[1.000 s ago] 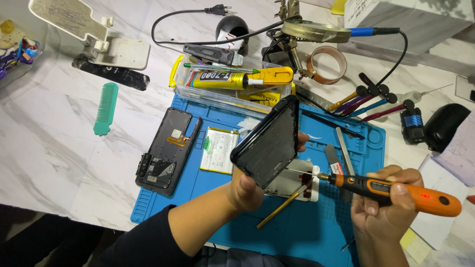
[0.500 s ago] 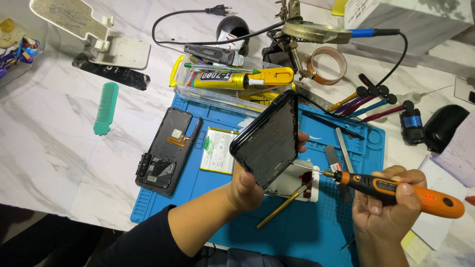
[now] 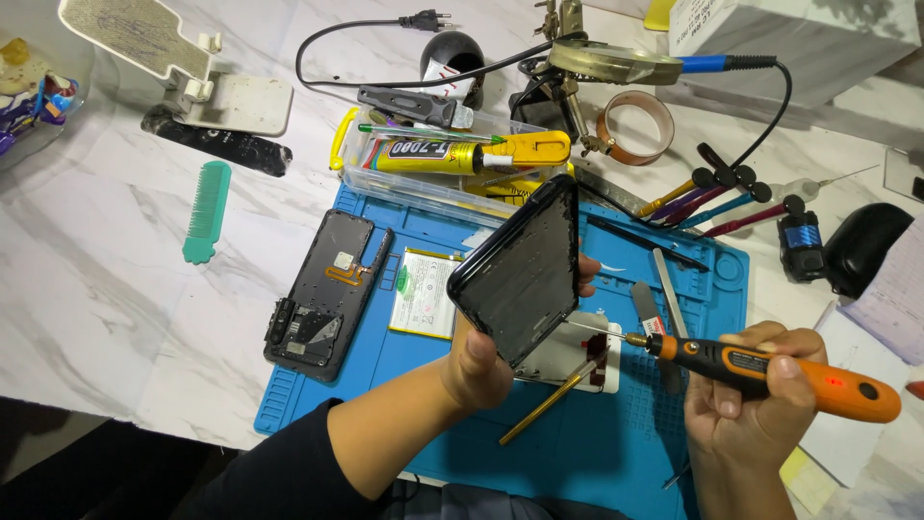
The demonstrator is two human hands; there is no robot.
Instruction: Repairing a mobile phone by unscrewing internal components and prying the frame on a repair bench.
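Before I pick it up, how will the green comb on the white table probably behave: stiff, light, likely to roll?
The green comb looks like thin moulded plastic, so it is probably light and fairly stiff. It lies flat on the marble table, so it should not roll, though it may slide easily on that smooth surface. Its fine teeth could bend if squeezed.

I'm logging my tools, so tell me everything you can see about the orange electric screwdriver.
The orange electric screwdriver is pen-shaped, with an orange plastic-looking body, a black front grip and a small red light lit near its rear. It lies almost level, its thin metal bit pointing left to the edge of the black phone frame. The right hand grips it over the blue mat.
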